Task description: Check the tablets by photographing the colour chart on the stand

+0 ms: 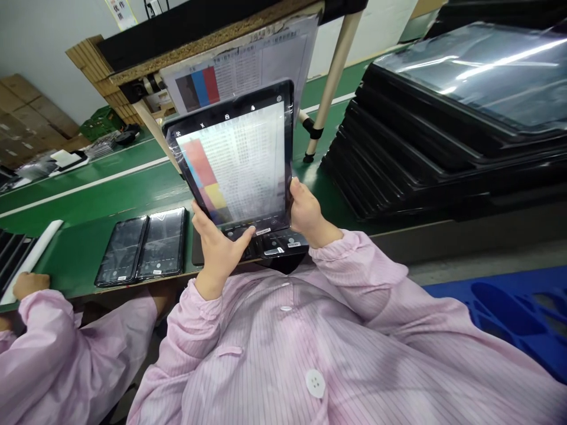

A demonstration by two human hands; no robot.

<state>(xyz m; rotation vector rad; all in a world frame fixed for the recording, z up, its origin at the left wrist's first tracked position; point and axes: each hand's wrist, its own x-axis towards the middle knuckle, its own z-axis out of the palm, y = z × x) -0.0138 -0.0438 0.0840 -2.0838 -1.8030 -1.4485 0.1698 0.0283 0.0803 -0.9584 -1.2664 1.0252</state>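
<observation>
Between my two hands a black-framed tablet (248, 159) is held up, tilted toward me. Its lit screen shows a camera picture of a printed chart with colour blocks. My left hand (219, 245) grips the lower left edge, thumb near the bottom of the screen. At the right edge, my right hand (308, 212) is closed round the side. Behind the tablet hangs the printed sheet (239, 65) with dark, blue and red blocks. Below it, another dark device (283, 242) lies at the bench edge, partly hidden by the held tablet.
Two dark tablets (162, 242) lie side by side on the green bench (133, 195). Stacked black trays (398, 147) stand at the right. A pipe-frame leg (334, 82) supports the shelf. To the left, a co-worker's hand (31, 284) rests near a white strip. A blue pallet (509, 307) lies low right.
</observation>
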